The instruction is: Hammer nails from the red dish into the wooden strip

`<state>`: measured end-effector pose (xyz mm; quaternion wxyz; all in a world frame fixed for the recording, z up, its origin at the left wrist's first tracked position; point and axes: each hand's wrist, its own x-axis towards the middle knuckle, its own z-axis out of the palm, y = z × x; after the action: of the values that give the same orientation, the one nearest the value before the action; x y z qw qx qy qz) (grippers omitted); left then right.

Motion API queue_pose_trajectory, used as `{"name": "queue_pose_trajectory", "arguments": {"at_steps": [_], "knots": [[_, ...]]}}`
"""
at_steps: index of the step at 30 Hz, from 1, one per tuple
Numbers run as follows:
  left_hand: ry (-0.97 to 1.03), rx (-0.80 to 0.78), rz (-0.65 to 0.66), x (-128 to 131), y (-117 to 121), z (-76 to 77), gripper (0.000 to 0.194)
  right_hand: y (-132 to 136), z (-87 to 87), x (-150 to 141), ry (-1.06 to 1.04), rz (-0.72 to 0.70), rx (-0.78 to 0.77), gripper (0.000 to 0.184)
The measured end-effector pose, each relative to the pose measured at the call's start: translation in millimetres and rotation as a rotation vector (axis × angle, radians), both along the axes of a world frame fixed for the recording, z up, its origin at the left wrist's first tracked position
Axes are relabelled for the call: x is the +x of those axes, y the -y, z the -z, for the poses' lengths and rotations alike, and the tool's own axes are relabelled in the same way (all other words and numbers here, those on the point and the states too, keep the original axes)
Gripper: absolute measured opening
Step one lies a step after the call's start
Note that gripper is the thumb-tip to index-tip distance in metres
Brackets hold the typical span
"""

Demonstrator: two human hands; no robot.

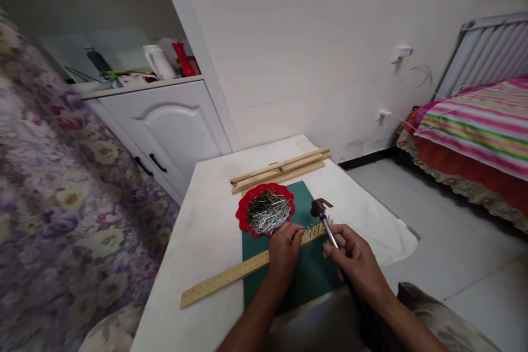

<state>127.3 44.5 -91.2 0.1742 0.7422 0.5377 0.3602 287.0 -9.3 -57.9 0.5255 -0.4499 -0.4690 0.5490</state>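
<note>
A claw hammer (320, 208) is held by its shaft in my right hand (355, 258), which is closed. Its head is raised above the right part of a long wooden strip (231, 276) marked with rows of dots or holes. My left hand (285, 247) rests on this strip with fingers pinched together; whatever sits between the fingertips is too small to make out. Several nails (315, 230) stand in the strip to the right of that hand. Just beyond my left hand, a red scalloped bowl (243, 221) holds a heap of loose nails (268, 210). Beneath the strip lies a green cutting mat (307, 275).
More wooden strips (280, 170) lie along the back of the white-covered table (193, 231). A white cabinet (173, 121) and a floral curtain (53, 176) stand to the left. On the right is a bed (474, 126) with a striped cover.
</note>
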Motion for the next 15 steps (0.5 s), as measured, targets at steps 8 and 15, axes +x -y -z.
{"name": "queue_pose_trajectory", "arguments": {"at_steps": [8, 15], "knots": [[-0.06, 0.002, -0.021, 0.9, -2.6, 4.6, 0.018, 7.7, -6.5, -1.1, 0.051, -0.141, -0.037, 0.014], [-0.1, -0.011, -0.068, 1.4, -4.4, 8.5, 0.017, 6.9, 2.1, -5.6, 0.149, -0.174, 0.064, 0.005]]}}
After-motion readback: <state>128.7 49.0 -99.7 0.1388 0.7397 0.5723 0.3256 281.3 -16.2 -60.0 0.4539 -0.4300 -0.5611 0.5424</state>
